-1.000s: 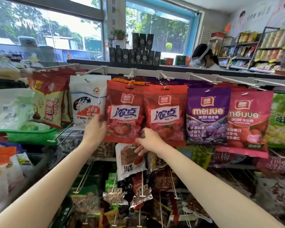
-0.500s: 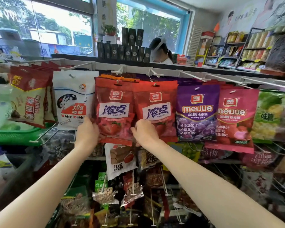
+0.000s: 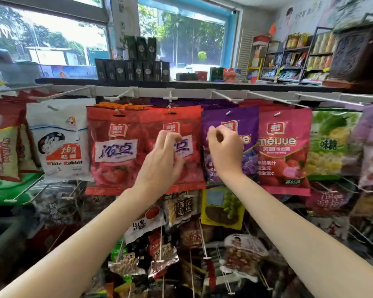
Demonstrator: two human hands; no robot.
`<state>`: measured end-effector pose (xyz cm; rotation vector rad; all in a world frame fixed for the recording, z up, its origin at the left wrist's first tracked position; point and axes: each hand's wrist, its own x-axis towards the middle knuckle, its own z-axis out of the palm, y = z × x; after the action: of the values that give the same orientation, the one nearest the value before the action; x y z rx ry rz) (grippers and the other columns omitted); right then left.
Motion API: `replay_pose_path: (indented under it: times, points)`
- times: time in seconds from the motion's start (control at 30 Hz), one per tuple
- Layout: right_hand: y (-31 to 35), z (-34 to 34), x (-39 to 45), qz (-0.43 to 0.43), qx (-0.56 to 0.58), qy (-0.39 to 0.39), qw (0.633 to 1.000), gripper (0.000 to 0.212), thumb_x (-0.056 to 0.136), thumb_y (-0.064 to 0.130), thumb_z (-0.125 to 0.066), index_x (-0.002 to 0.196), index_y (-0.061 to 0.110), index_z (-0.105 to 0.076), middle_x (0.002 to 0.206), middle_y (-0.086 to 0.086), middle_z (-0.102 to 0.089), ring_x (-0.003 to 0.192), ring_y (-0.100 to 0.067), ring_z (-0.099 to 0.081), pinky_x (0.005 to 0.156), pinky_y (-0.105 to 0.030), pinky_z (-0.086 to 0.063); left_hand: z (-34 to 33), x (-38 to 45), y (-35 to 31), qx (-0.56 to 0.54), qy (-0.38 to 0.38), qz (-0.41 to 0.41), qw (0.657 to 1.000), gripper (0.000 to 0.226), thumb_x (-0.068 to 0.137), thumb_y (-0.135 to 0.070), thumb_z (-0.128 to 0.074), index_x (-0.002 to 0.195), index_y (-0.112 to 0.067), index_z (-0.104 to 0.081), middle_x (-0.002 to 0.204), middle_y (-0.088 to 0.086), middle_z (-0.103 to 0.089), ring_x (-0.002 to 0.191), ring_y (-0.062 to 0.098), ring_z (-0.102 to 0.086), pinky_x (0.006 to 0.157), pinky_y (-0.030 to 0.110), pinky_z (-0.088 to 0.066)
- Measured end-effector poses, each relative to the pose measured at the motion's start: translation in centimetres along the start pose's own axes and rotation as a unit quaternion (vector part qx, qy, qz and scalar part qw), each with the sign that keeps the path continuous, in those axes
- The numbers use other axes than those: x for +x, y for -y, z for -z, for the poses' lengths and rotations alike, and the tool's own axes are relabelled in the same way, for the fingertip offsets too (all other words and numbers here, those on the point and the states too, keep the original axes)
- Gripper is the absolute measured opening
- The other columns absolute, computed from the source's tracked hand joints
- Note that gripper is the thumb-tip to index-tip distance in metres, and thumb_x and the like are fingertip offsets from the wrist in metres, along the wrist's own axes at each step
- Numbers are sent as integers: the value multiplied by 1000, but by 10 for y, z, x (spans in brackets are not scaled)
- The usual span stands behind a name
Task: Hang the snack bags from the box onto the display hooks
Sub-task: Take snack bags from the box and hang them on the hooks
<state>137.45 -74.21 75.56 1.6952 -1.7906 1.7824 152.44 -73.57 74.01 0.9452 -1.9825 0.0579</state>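
Presumably the step in hand is tidying the front row of hung bags, since no loose bag is seen in either hand and the box is not in view. It would be done well if each packet were squared on its hook, label facing out and edges not overlapping a neighbour, with light touches so that nothing is pulled off.

At centre frame the left hand (image 3: 163, 160) is raised before the second red strawberry bag (image 3: 177, 145), its fingers curled loosely near the label; whether the film is pinched cannot be told. Just to the right, the right hand (image 3: 224, 151) is held before the purple gummy bag (image 3: 230, 145) with fingers bent inward (a pinch on the packet is possible, but nothing is plainly gripped). Both bags hang from white display hooks (image 3: 170, 97) along the rail across the upper middle, beside the pink gummy bag (image 3: 284, 149).
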Motion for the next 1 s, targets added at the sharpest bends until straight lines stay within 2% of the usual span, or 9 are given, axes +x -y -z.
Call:
replay_pose_path:
  times: [0.1, 0.17, 0.23, 0.33, 0.63, 0.73, 0.83, 0.93, 1.0]
  points:
    - [-23, 34, 30, 19, -7, -67, 998, 17, 91, 6, -47, 102, 3, -60, 101, -10, -57, 82, -13, -48, 73, -20, -40, -24, 21, -22, -1, 7, -4, 1000, 35, 83, 1, -49, 118, -5, -47, 115, 9, -47, 83, 31, -57, 68, 40, -44]
    - [-36, 47, 58, 60, -83, 37, 994, 40, 90, 0, -44, 130, 5, -47, 131, -10, -46, 106, -17, -50, 86, -14, -37, -39, 40, -34, 6, 4, 11, 1000, 44, 84, 1, -46, 127, -6, -43, 126, 10, -45, 90, 35, -58, 72, 42, -43]
    - [-44, 53, 86, 73, -159, 191, 966, 47, 92, 6, -46, 139, 7, -39, 142, -9, -40, 125, -24, -45, 100, -27, -35, -52, 63, -45, 26, 10, 39, 999, 53, 86, 0, -42, 137, -8, -34, 139, 7, -38, 99, 38, -57, 76, 44, -43]
    - [-50, 51, 112, 73, -188, 297, 933, 38, 93, 15, -51, 130, 6, -47, 133, -15, -48, 123, -29, -46, 99, -31, -35, -68, 90, -46, 95, 48, 91, 990, 55, 91, -4, -38, 143, -11, -24, 149, 3, -26, 109, 41, -54, 83, 46, -42]
    - [-69, 50, 129, 61, -78, 322, 942, 6, 92, 4, -48, 92, 10, -49, 105, -22, -63, 94, -38, -63, 86, -49, -50, -67, 131, -30, 100, 122, 193, 968, 57, 90, -14, -45, 144, -12, -25, 145, 15, -37, 128, 34, -42, 106, 39, -34]
    - [-67, 54, 134, 58, -93, 341, 934, 14, 92, 7, -49, 103, 4, -56, 102, -21, -66, 90, -36, -66, 86, -44, -52, -60, 131, -30, 97, 77, 154, 980, 36, 88, -11, -48, 123, -13, -51, 120, 12, -60, 109, 31, -56, 89, 34, -41]
    - [-60, 61, 138, 52, -113, 366, 922, 18, 89, 5, -47, 102, 0, -59, 89, -19, -70, 75, -29, -70, 76, -34, -56, -53, 130, -33, 98, 56, 140, 984, 20, 88, -12, -49, 103, -8, -64, 90, 12, -66, 94, 32, -60, 77, 32, -41]
    - [-49, 61, 147, 12, -113, 368, 923, 22, 88, 3, -41, 94, 0, -62, 68, -14, -69, 47, -12, -63, 51, -14, -52, -47, 148, -36, 171, 68, 116, 976, 23, 88, -18, -46, 96, -12, -67, 99, 12, -68, 95, 33, -60, 78, 33, -44]
    - [-46, 54, 160, -8, -95, 298, 950, 28, 88, 3, -38, 93, -1, -65, 55, -10, -64, 33, -5, -56, 41, -10, -45, -50, 162, -38, 185, 54, 97, 976, 26, 89, -18, -43, 99, -15, -67, 102, 9, -68, 95, 32, -61, 77, 34, -46]
